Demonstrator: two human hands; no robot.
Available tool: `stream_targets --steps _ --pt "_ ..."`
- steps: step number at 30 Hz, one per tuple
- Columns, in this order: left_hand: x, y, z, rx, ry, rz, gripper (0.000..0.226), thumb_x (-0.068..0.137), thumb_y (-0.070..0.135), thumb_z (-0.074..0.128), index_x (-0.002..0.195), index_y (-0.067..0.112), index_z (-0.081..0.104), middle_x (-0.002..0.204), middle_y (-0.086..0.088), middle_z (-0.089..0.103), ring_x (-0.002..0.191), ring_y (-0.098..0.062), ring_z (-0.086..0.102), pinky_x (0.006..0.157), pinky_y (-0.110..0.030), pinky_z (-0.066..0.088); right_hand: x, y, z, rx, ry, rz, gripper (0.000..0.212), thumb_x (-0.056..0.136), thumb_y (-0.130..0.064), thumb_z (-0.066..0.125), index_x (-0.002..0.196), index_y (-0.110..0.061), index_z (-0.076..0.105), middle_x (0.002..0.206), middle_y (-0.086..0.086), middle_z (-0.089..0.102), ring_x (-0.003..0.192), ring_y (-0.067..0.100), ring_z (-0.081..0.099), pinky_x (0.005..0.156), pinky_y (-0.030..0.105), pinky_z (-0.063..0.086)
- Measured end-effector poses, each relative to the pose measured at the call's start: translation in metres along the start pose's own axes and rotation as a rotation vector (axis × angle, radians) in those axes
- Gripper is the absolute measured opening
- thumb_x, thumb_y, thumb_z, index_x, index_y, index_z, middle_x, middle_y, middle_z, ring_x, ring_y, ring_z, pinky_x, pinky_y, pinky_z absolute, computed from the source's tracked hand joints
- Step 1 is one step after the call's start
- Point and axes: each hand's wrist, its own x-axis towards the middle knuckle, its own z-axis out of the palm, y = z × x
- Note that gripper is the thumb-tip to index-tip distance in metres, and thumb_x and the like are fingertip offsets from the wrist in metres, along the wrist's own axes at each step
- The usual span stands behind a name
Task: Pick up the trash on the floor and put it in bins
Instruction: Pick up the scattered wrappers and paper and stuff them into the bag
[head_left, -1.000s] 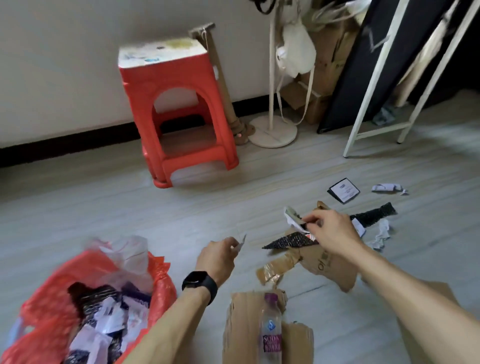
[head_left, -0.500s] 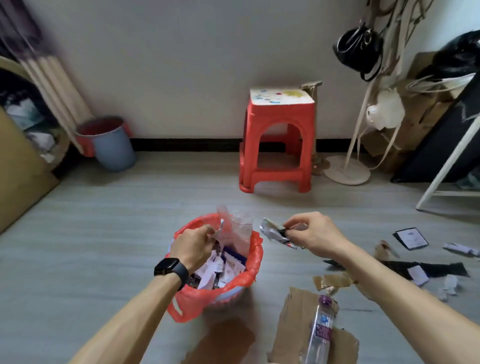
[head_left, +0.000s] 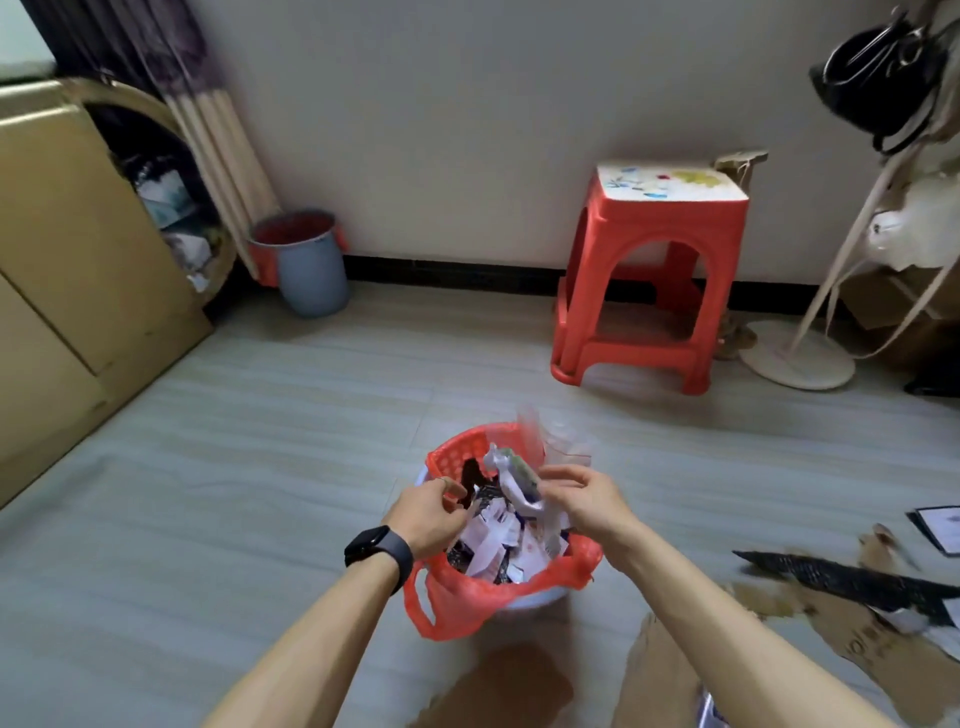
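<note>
From my feed, the far left is walled in by a tan cabinet (head_left: 62, 270), with a grey-blue bucket (head_left: 311, 270) lined in red standing against the wall just past it. Between that bucket and the bin lies a broad stretch of bare floor (head_left: 218, 467), the roomiest side for moving.

My left hand (head_left: 428, 517), with a black watch (head_left: 378, 546) on its wrist, hovers over the near-left rim of the bin (head_left: 467, 592), fingers curled inward with thumb and forefinger close together; I cannot tell whether that narrow grip holds anything. The bin, lined with a red bag, sits mid-floor and is nearly full of paper scraps (head_left: 493, 540).

Over the bin's opening, a crumpled wrapper (head_left: 517, 480) stands nearly upright, its long axis running from upper left down to lower right, the lower end touching my right hand (head_left: 584, 501). That hand's fingers are spread, only loosely around the wrapper's lower edge, so whether this grip truly holds it I cannot say.

Behind, a red stool (head_left: 654, 270) stands by the wall, well apart from the bin. To the right, the floor is cluttered: torn cardboard (head_left: 857, 639), a long black strip (head_left: 841, 577) lying roughly left to right, and a card (head_left: 940, 525) at the frame edge.
</note>
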Motion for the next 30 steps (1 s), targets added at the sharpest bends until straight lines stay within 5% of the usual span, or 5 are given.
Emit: stream_targets --steps 3,9,15,20,30 --pt "0.002 0.0 0.004 0.031 -0.062 0.032 0.039 0.088 0.027 0.056 0.126 0.02 0.061 0.127 0.002 0.063 0.117 -0.013 0.058 0.1 -0.026 0.046 0.002 0.016 -0.003 -0.302 0.09 -0.026 0.014 0.082 -0.032 0.068 0.095 -0.039 0.072 0.105 -0.012 0.074 0.101 0.01 0.067 0.093 0.032 0.052" --pt "0.008 0.015 0.033 0.047 -0.012 0.096 0.049 0.087 0.048 0.052 0.133 0.032 0.053 0.149 0.0 0.04 0.14 -0.017 0.034 0.114 -0.032 0.028 0.003 0.048 -0.018 -0.491 0.273 -0.017 0.043 0.083 -0.031 0.059 0.126 -0.025 0.057 0.126 0.004 0.059 0.118 0.027 0.052 0.098 0.036 0.042" --pt "0.025 0.025 0.102 0.471 -0.336 0.075 0.067 0.083 0.071 0.042 0.143 0.058 0.016 0.163 0.009 -0.012 0.146 -0.041 -0.015 0.109 -0.07 0.005 0.014 0.087 -0.009 -0.548 0.171 0.004 0.072 0.092 -0.038 0.051 0.154 -0.019 0.019 0.149 0.01 0.04 0.131 0.032 0.044 0.107 0.041 0.039" --pt "0.055 -0.004 0.137 0.709 -0.413 0.143 0.068 0.095 0.045 0.033 0.15 0.05 -0.005 0.163 0.004 -0.013 0.148 -0.036 -0.014 0.11 -0.071 0.008 0.02 0.099 0.01 -0.509 0.171 -0.01 0.072 0.098 -0.033 0.032 0.153 -0.028 -0.014 0.148 0.015 0.041 0.123 0.037 0.051 0.098 0.049 0.045" --pt "0.07 -0.008 0.149 0.875 -0.523 0.167 0.088 0.096 0.047 0.048 0.15 0.036 -0.021 0.159 0.011 -0.027 0.148 -0.02 -0.02 0.112 -0.069 0.007 0.022 0.097 0.013 -0.542 0.12 0.024 0.077 0.096 -0.036 0.03 0.148 -0.031 -0.027 0.138 0.017 0.049 0.11 0.037 0.057 0.09 0.049 0.049"
